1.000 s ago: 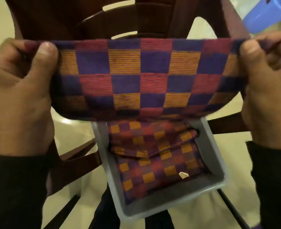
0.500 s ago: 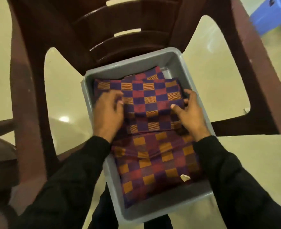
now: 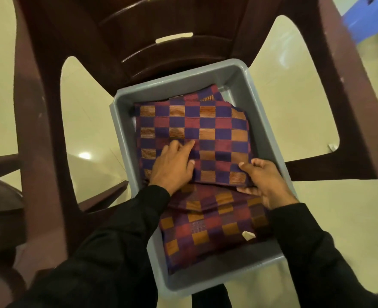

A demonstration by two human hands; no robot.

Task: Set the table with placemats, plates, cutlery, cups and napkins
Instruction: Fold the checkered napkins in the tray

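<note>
A grey tub (image 3: 205, 283) sits on a brown chair (image 3: 76, 63), its walls close round the folded checked cloths (image 3: 194, 127). The left hand (image 3: 172, 167) lies flat on the top cloth; the right hand (image 3: 263, 183) pinches its near right corner. Lower cloths are partly hidden.

A folded checked cloth (image 3: 197, 134) in purple, red and orange squares lies flat in the far half of a grey plastic tub (image 3: 270, 138), one corner of a layer poking out at its far edge. Its near edge overlaps a second folded cloth (image 3: 208, 227) of the same pattern, which fills the near half of the tub. A small pale tag (image 3: 248, 235) sits at the near right of that lower cloth.
</note>
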